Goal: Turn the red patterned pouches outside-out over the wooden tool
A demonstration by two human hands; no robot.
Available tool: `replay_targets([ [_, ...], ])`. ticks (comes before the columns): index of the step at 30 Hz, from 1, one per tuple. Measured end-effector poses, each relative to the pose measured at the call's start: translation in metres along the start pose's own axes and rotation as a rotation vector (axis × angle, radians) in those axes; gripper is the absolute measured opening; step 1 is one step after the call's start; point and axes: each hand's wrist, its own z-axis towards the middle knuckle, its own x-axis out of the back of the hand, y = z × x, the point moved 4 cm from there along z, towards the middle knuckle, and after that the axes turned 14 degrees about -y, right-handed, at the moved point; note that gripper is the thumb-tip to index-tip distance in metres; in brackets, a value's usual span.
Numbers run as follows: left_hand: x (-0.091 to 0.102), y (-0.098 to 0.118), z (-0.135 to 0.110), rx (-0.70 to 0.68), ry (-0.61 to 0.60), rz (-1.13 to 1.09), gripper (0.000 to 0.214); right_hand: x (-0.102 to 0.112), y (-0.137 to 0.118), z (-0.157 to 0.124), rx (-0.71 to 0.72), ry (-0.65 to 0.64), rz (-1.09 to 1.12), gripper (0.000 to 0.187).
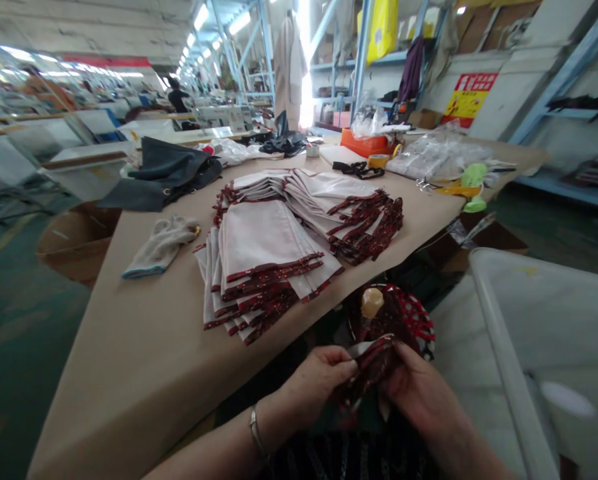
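Observation:
A folded piece of dark red patterned cloth [373, 367] with a bit of pale fabric is held low in front of my body. My left hand [316, 380] pinches its left edge between thumb and fingers, a bracelet on the wrist. On the other side, my right hand [419, 390] grips the right edge, its fingers partly hidden by the cloth. Just beyond the hands stands a tan rounded knob [373, 303] beside a round red-and-black patterned item [413, 317]. Stacks of pale cloth pieces with dark red edging [263, 240] lie on the table.
The brown-covered table [123, 360] carries a pale work glove [163, 243], dark sheet material [171, 170], an orange container [366, 141] and clear plastic bags [439, 157]. A large white bin [553, 320] stands close on the right. A cardboard box [79, 243] sits beyond the left edge.

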Motion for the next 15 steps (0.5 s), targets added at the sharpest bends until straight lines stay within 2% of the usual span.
replay_targets([
  [2,-0.011,0.013,0.005,0.045,-0.142,0.001,0.036,-0.014,-0.018,-0.005,-0.11,-0.056,0.137,0.017],
  [4,-0.017,0.038,0.015,0.002,-0.183,-0.091,0.032,-0.027,-0.045,-0.005,-0.16,-0.148,0.115,0.019],
  [6,-0.019,0.063,0.032,-0.078,-0.172,-0.189,0.025,-0.03,-0.076,0.006,-0.087,-0.18,0.076,0.026],
  [8,-0.014,0.074,0.054,-0.121,-0.103,-0.25,0.019,-0.021,-0.097,0.028,0.002,-0.169,0.063,0.032],
  [10,-0.004,0.068,0.077,-0.121,0.018,-0.265,0.017,-0.006,-0.096,0.057,-0.017,-0.156,0.045,0.032],
  [12,0.008,0.05,0.098,-0.097,0.131,-0.257,0.019,0.014,-0.077,0.087,-0.085,-0.12,-0.047,0.027],
  [15,0.025,0.023,0.121,-0.078,0.185,-0.237,0.022,0.038,-0.044,0.12,-0.131,-0.054,-0.212,0.028],
])
